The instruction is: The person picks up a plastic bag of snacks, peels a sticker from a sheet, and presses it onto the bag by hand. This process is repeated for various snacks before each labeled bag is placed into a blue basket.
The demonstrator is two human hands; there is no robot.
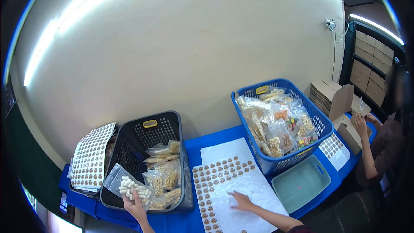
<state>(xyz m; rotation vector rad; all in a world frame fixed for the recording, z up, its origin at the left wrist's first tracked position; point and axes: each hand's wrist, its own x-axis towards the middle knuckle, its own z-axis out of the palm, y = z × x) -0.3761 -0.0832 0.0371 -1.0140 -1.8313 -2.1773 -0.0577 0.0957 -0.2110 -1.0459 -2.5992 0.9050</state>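
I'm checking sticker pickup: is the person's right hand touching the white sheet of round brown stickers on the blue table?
Touching. In the head view the right hand lies flat on the white sticker sheet, fingertips pressed onto its surface with no gap visible.

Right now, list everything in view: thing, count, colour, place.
black basket: one, black with a yellow tag, left on the table, partly filled with snack bags
blue basket: one, blue with a yellow tag, right of centre, piled with snack bags
snack bag: one, clear with white pieces, at the black basket's near rim
sticker sheet: one, white with brown round stickers, flat on the table, centre
sticker sheets: a stack, white and brown, far left
tub: one, pale green, near right
cardboard boxes: a stack, brown, far right
table: one, blue cover
co-worker: one, dark top, far right
left hand: fingers on the snack bag
right hand: flat on the sticker sheet
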